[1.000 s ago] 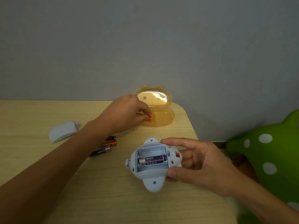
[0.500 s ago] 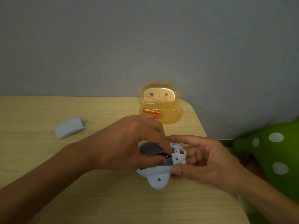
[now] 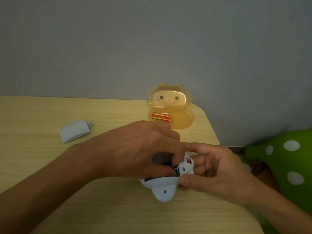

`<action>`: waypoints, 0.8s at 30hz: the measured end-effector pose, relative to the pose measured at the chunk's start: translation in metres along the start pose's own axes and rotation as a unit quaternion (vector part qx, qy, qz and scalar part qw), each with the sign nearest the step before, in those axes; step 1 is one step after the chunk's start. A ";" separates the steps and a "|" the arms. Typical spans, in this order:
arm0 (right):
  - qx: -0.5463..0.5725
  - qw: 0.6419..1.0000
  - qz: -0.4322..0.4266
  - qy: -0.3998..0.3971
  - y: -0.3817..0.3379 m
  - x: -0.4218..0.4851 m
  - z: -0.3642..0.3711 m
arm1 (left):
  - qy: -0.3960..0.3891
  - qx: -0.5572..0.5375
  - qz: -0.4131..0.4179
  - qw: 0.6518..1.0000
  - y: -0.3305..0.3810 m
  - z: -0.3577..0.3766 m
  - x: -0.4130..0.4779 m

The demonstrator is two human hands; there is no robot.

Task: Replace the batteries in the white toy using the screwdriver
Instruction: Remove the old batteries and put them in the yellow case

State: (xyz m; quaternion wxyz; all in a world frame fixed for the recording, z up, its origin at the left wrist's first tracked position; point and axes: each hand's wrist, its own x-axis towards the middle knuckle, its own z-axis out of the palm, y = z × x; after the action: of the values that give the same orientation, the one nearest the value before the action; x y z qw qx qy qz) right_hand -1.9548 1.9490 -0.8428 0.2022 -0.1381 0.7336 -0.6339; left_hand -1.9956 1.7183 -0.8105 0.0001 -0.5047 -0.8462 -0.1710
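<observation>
While right hand (image 3: 214, 171) grips, white toy (image 3: 164, 186) lies under left hand (image 3: 135, 149) (compartment open).

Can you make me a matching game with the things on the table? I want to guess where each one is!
Things:
1. toy
2. orange batteries
3. cover
4. green cushion

Places:
A. lying alone on the table's left side
B. inside the open yellow case
C. held in the right hand, with the left hand reaching into it
D. off the table's right edge

Pairs: 1-C, 2-B, 3-A, 4-D
</observation>
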 end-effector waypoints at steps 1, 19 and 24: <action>-0.003 1.000 0.000 -0.001 0.000 0.000 0.001 | 0.000 -0.005 0.000 1.000 0.000 0.000 0.000; -0.019 1.000 0.001 0.013 -0.002 -0.004 -0.005 | 0.100 -0.221 -0.079 0.967 -0.016 -0.015 0.004; -0.033 0.999 0.008 0.018 -0.001 -0.010 -0.009 | 0.251 -0.268 -0.129 0.921 -0.032 -0.026 0.048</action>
State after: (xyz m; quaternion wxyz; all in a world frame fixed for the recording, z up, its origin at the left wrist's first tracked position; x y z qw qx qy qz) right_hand -1.9506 1.9613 -0.8391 0.1900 -0.1274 0.7586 -0.6101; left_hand -2.0510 1.7384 -0.7872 0.0550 -0.3132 -0.7987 -0.5109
